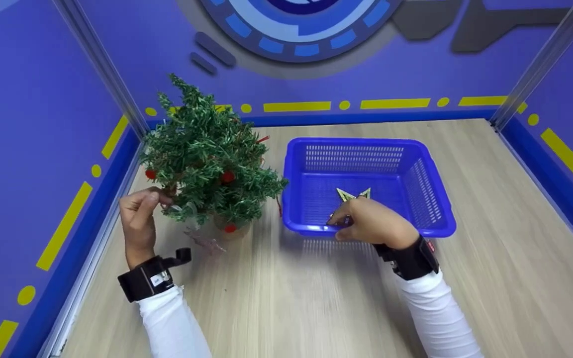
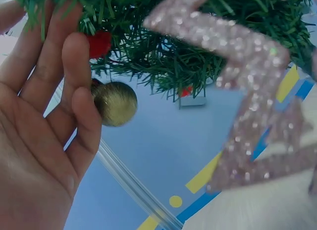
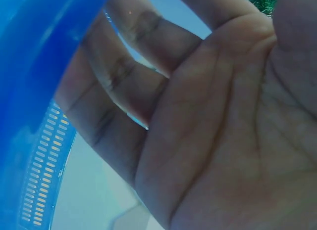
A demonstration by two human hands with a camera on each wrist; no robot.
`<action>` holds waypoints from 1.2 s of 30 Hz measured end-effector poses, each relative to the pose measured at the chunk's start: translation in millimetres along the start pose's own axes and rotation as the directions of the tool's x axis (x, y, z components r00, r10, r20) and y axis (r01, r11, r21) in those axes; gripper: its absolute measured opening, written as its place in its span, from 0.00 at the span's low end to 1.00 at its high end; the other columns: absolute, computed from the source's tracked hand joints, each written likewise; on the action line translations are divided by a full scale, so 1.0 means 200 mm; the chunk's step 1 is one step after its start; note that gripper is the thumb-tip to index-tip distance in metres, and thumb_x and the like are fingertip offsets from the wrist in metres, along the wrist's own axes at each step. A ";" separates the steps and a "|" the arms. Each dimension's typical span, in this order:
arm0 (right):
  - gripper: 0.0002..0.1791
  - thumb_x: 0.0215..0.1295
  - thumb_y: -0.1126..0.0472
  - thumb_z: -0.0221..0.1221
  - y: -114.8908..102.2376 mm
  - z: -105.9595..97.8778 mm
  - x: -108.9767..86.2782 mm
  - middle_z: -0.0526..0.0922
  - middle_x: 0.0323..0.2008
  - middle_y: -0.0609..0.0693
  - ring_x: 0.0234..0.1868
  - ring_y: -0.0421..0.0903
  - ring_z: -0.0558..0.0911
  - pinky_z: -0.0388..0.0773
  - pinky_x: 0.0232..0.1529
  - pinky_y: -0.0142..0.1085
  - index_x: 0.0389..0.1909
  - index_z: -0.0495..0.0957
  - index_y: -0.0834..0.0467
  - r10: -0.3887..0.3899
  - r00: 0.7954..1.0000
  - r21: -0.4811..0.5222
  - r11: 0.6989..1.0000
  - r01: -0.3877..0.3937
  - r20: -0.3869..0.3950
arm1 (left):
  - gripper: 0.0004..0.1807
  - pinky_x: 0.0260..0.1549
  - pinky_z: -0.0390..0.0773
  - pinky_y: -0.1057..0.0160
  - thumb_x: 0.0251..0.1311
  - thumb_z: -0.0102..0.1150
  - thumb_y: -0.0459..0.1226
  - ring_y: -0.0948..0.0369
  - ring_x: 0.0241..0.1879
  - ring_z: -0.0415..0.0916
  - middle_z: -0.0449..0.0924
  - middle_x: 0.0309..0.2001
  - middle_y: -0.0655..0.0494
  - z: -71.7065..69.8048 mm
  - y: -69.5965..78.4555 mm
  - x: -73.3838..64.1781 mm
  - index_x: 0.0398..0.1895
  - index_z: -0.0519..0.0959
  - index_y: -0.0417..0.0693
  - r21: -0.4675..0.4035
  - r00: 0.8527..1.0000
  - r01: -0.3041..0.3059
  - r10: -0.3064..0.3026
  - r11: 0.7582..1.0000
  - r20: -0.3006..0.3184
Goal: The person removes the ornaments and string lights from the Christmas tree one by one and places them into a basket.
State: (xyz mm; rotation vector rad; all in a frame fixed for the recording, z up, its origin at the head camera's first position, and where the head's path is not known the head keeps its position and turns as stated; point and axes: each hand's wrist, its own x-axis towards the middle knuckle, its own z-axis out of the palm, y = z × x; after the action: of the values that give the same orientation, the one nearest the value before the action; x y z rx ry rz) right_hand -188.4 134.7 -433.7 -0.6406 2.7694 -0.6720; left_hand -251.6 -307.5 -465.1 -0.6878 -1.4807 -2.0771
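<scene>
Landmark is the blue basket (image 1: pixel 356 141): tree (image 1: pixel 207 154) is left of it, left hand (image 1: pixel 140 221) at the tree's lower branches, thumb and index close together, can't tell if pinching anything. Right hand (image 1: pixel 373 223) is over the basket's front rim, fingers bent down beside the gold star (image 1: pixel 347 196) inside; fingertips hidden, grip unclear.

No readable text. Small white label (image 1: pixel 157 280) on black strap (image 1: pixel 135 285) at left wrist, near strap's right edge: print too small to read. Small red patch (image 1: pixel 431 246) near blue basket's (image 1: pixel 366 141) near right corner: illegible.
</scene>
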 end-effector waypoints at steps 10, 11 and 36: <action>0.15 0.59 0.59 0.73 0.00 0.00 0.00 0.90 0.42 0.46 0.37 0.38 0.86 0.86 0.47 0.43 0.49 0.89 0.51 0.014 1.000 0.007 1.000 -0.014 0.006 | 0.14 0.43 0.73 0.66 0.66 0.61 0.32 0.59 0.42 0.76 0.83 0.43 0.56 0.01 0.01 0.02 0.52 0.83 0.36 0.265 0.943 0.184 -0.094 0.947 -0.320; 0.16 0.59 0.59 0.73 0.00 0.00 0.00 0.90 0.42 0.45 0.37 0.38 0.86 0.86 0.47 0.43 0.49 0.89 0.51 0.013 1.000 0.007 1.000 -0.013 0.004 | 0.16 0.47 0.73 0.66 0.67 0.60 0.33 0.59 0.48 0.77 0.82 0.49 0.57 0.01 0.01 0.02 0.57 0.82 0.41 0.283 0.944 0.228 -0.140 0.932 -0.299; 0.15 0.60 0.54 0.72 -0.07 0.03 0.01 0.89 0.43 0.47 0.45 0.44 0.86 0.84 0.50 0.43 0.47 0.88 0.54 -0.051 0.990 -0.084 0.996 0.040 -0.134 | 0.04 0.33 0.71 0.66 0.60 0.61 0.23 0.63 0.30 0.75 0.84 0.32 0.53 0.02 -0.01 0.00 0.34 0.85 0.29 0.008 0.991 0.004 -0.003 1.000 -0.136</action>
State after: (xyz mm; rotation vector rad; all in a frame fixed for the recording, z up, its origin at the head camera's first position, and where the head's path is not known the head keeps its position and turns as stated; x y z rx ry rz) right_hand -183.5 120.2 -431.7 -0.7016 2.9287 -0.6377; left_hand -253.6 -303.0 -465.2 -0.5291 -1.4145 -2.0753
